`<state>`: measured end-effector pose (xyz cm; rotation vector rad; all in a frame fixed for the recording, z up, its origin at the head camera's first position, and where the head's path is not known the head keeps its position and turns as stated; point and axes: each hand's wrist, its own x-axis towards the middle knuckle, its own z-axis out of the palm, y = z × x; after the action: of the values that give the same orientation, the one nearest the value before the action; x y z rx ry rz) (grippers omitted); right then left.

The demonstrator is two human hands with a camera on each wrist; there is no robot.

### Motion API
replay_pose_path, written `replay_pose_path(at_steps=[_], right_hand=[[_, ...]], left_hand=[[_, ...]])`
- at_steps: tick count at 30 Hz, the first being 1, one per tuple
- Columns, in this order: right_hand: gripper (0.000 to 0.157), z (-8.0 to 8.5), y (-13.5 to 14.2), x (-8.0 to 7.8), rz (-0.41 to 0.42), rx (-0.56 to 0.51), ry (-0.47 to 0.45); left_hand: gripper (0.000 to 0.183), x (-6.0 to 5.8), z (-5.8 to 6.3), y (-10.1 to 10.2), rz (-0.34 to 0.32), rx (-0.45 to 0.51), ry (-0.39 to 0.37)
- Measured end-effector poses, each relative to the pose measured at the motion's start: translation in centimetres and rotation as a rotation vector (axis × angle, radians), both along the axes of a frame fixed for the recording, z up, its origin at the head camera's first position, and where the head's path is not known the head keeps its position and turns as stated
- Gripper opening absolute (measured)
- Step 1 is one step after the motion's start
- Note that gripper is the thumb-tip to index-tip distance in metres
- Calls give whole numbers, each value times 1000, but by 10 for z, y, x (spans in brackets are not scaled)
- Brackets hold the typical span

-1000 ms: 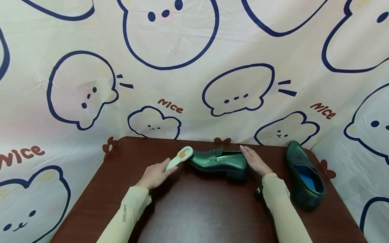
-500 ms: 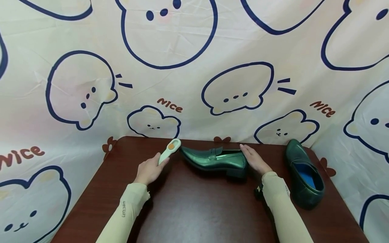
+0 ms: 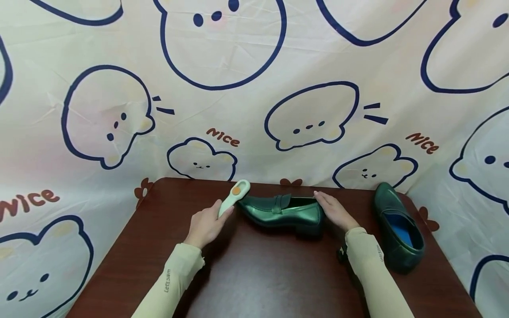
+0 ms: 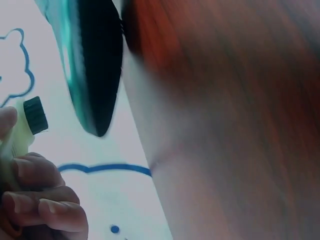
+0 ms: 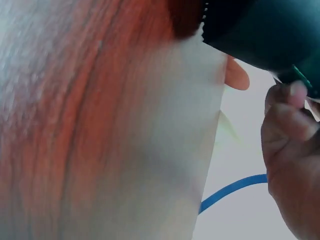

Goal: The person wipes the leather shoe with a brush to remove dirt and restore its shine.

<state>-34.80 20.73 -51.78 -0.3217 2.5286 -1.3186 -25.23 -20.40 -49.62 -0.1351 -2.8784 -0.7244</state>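
A dark green loafer (image 3: 278, 212) lies sideways across the far part of the table, its toe to the left. My right hand (image 3: 336, 210) holds it at the back of the heel; in the right wrist view the fingers (image 5: 287, 122) curl at its rim. My left hand (image 3: 207, 225) grips a pale green brush (image 3: 234, 196) with a rounded head and an orange button, held at the toe. Dark bristles (image 4: 35, 115) show in the left wrist view, a little apart from the toe (image 4: 100, 110). Whether the heel touches the table, I cannot tell.
A second green loafer (image 3: 399, 229) with a blue insole stands at the right of the brown table (image 3: 254, 274), toe to the back. A patterned cloth (image 3: 254, 110) hangs behind the table's far edge and along both sides.
The brush in my left hand has moved left off the loafer's toe, then back right to it. My right hand stays at the heel.
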Motion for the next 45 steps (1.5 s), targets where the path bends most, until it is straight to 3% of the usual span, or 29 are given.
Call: replay_pose_path(at_steps=[5,10,13,22,30,37,41,45], right_hand=[[72,4,1,5,64,-56,-125],[55,9,-1,10,154,-107,-157],[44,13,-5,14,169,-109,-133],[35,15,-11,20,52,-104,-30],[38,17,-11,1,21,58,97],[39,18,-14,-12,62,207,214],[39,18,-14,-12,53,214,196],[39,17,-17,-12,51,185,172]], left_hand=[[49,8,4,13,-37,2,14],[49,18,5,23,-85,-5,23],[49,23,3,27,-97,-25,44],[47,29,-8,35,-106,-6,59],[50,21,-7,49,-92,71,-10],[53,14,-19,65,-46,-12,-4],[47,14,-24,73,-38,-70,14],[40,17,-26,81,-47,-44,-29]])
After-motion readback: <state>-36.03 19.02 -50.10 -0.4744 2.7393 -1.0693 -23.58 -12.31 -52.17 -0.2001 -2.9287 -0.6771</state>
